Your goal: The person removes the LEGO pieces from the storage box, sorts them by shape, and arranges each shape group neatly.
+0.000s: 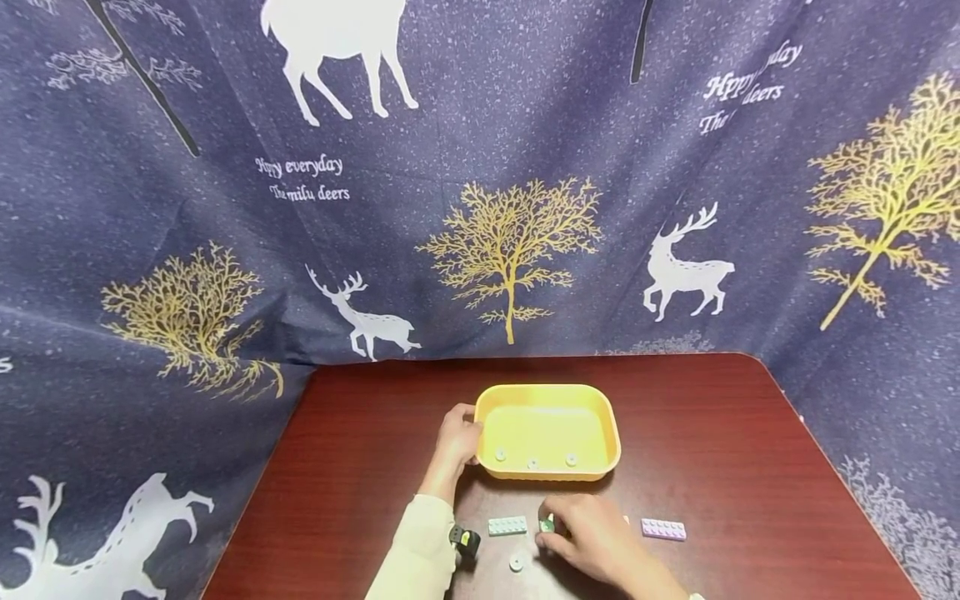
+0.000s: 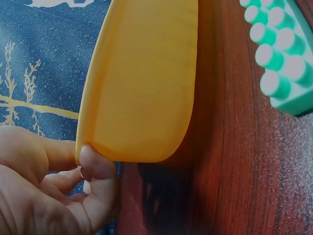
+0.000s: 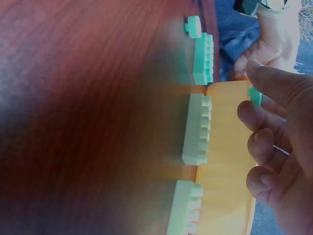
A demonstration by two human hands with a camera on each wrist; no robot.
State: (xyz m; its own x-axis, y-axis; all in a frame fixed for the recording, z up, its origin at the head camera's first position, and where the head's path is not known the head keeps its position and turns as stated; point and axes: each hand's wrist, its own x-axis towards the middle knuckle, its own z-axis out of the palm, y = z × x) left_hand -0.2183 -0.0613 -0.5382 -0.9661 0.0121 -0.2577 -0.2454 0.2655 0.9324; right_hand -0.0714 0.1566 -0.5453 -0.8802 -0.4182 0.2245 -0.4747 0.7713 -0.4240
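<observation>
My left hand (image 1: 459, 433) grips the left rim of a yellow plastic tray (image 1: 613, 437). In the left wrist view, its thumb and fingers pinch the corner wall of the tray. My right hand (image 1: 588, 533) is in front of the tray and pinches a small green toy piece (image 3: 255, 96) between thumb and finger. Left of it lies a pale green studded building brick (image 1: 507, 526), with a small round white-topped piece (image 1: 517, 563) nearer the front. A purple-looking studded brick (image 1: 663, 529) lies to the right. Part of another brick (image 3: 197, 129) is hidden behind the right hand in the head view.
Small round pieces (image 1: 571, 459) sit inside the tray along its near side. The dark red wooden table (image 1: 375, 417) extends to both sides. A patterned blue cloth (image 1: 525, 125) hangs behind it. A black band with a device (image 1: 465, 541) is on the left wrist.
</observation>
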